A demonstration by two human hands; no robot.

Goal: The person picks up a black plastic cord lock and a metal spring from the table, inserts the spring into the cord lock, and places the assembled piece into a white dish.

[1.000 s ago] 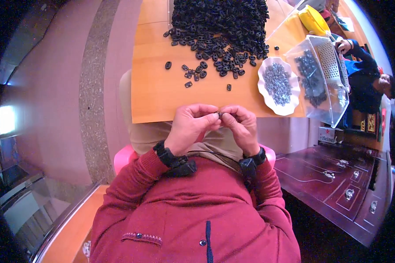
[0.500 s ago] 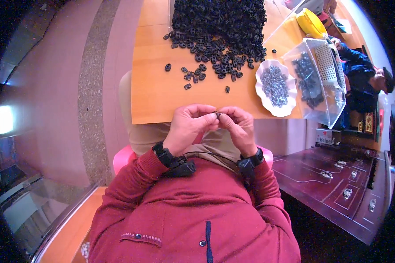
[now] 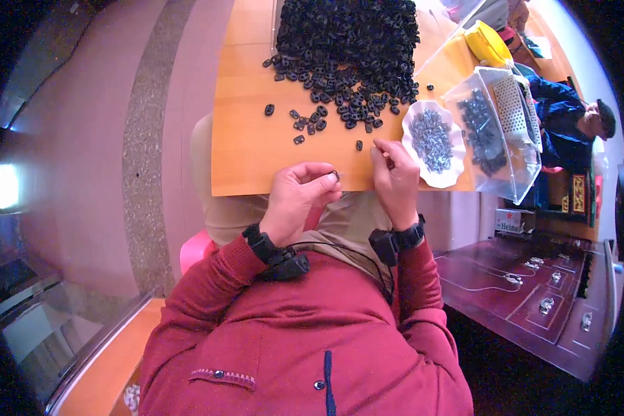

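Note:
Over the near edge of the table, my left hand (image 3: 299, 197) pinches a small black plastic piece (image 3: 335, 176) between thumb and fingertips. My right hand (image 3: 399, 182) is apart from it, to the right, beside the white wavy-rimmed bowl (image 3: 409, 142). Its fingers are curled in; whether anything sits in them is hidden. Small silvery metal pieces (image 3: 433, 142) fill the bowl, too fine to name exactly. Ahead of both hands lies a big heap of black oval plastic pieces with two holes (image 3: 347, 48), several of them scattered toward me, one loose piece (image 3: 359, 145) nearest.
To the right of the bowl stands a clear plastic box (image 3: 516, 170) holding dark pieces, with a white perforated basket (image 3: 513, 111) at it. A yellow container (image 3: 487, 43) is farther back. Another person (image 3: 568, 114) sits at the far right. A dark red panelled surface (image 3: 506, 291) lies low right.
My right hand has come away from the left and moved right toward the bowl. The left hand keeps the small black piece, shifted slightly left.

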